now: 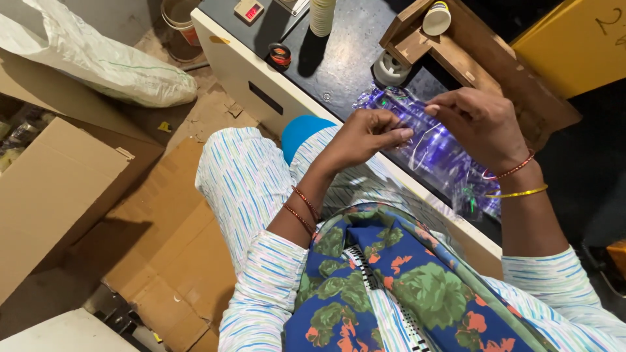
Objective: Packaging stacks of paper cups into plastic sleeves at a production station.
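A clear plastic packet (450, 163) with purple and blue printing lies on the dark worktop (345, 58). My left hand (368, 133) pinches the packet's near edge with thumb and fingers. My right hand (479, 124) grips the packet's top edge, close to the left hand. Both wrists carry thin bangles. A thin white thread or strip (424, 140) curves across the packet between the two hands.
A wooden holder (450, 49) with tape rolls stands behind the packet. A stack of cups (321, 16), a small tape roll (280, 56) and a small digital display (248, 10) sit further back. Cardboard boxes (59, 189) and a white sack (98, 58) lie on the floor at left.
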